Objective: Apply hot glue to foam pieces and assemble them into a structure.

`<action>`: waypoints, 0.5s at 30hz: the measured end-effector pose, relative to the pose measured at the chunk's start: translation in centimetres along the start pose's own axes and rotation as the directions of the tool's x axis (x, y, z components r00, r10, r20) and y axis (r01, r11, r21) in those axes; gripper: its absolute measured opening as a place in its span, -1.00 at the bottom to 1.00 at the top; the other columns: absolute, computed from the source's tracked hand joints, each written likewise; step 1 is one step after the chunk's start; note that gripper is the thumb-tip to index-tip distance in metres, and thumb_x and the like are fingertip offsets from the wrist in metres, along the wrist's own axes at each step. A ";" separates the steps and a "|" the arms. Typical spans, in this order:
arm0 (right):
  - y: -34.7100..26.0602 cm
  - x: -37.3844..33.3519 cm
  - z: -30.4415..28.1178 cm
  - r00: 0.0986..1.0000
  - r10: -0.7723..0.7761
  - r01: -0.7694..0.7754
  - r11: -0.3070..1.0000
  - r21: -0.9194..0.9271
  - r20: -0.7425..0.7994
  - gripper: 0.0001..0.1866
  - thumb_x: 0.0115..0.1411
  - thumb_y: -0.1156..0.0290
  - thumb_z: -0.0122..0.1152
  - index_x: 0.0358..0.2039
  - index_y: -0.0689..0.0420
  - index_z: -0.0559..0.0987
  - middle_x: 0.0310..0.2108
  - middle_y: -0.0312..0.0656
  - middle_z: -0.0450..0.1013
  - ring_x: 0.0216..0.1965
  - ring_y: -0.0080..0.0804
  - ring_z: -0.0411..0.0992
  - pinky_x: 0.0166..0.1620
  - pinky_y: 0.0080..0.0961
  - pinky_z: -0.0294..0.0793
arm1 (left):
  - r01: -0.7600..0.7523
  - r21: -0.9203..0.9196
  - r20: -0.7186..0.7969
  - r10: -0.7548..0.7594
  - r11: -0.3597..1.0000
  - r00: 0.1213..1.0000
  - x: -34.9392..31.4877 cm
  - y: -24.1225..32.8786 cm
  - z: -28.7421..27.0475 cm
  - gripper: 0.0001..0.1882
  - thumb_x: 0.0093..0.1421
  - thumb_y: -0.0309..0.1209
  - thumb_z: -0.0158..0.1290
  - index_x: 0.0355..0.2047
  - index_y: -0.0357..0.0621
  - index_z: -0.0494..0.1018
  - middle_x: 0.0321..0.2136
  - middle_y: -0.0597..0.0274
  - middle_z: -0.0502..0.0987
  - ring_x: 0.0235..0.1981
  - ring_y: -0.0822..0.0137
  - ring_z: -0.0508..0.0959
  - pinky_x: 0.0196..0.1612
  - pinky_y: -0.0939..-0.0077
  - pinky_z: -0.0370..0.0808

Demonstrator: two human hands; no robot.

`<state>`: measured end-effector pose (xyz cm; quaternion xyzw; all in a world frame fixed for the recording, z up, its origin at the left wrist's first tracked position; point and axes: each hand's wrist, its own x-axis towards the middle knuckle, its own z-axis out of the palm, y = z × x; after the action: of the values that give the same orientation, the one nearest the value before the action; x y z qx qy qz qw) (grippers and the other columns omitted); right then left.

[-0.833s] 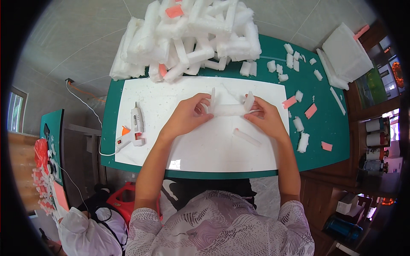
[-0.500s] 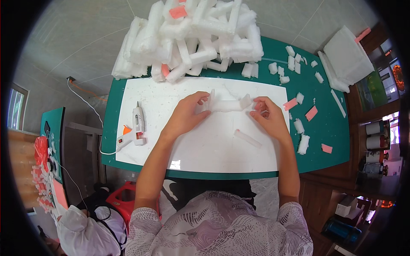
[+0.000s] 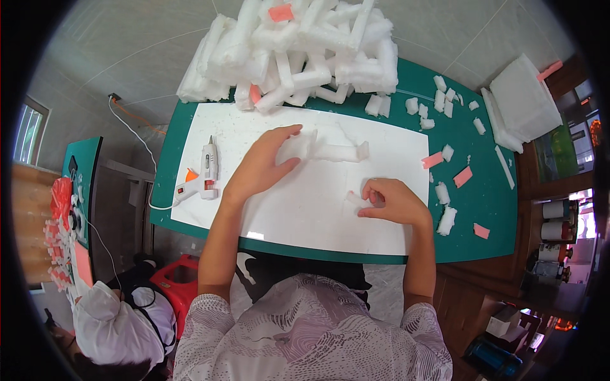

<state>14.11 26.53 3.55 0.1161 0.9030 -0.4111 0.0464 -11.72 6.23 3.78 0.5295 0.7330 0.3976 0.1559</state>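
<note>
On the white board (image 3: 305, 219) lies a white foam piece (image 3: 337, 152), a long bar with upright flat parts at its ends. My left hand (image 3: 257, 165) is beside its left end, thumb and fingers spread apart around the white upright part (image 3: 309, 145); whether they touch it is unclear. Nearer to me, my right hand (image 3: 397, 202) has curled its fingers and thumb round a thin whitish strip (image 3: 353, 198), whose left end sticks out while the remainder is hidden. A white glue gun (image 3: 208, 168) with an orange trigger rests on the board at the left.
A high pile of white foam frames (image 3: 298, 47) stands at the far edge of the green mat (image 3: 486, 197). Foam scraps (image 3: 447, 219) and pink pieces (image 3: 462, 176) are scattered on the right. Foam slabs (image 3: 524, 98) lean at far right. A person in white (image 3: 124, 324) is at lower left.
My right hand has left the right end of the foam piece and come nearer to me, onto the thin strip. My left hand's fingers have spread. The view has shifted slightly.
</note>
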 end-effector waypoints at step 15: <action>-5.0 -2.5 2.2 0.880 -0.401 0.410 0.912 -0.016 -0.254 -0.60 -0.17 0.60 0.55 -0.23 0.07 0.72 -0.28 -0.30 0.50 -0.23 -0.35 0.47 -0.20 -0.45 0.50 | -0.046 -0.392 0.150 0.113 0.919 0.982 -8.1 7.3 3.4 -0.75 0.22 -0.57 0.18 -0.08 -0.15 0.60 -0.21 0.21 0.61 -0.34 0.33 0.57 -0.31 0.51 0.49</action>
<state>15.30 21.28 6.17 -0.0233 0.8977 -0.4107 -0.1576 -1.62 1.30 5.51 0.5495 0.6018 0.4939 0.3031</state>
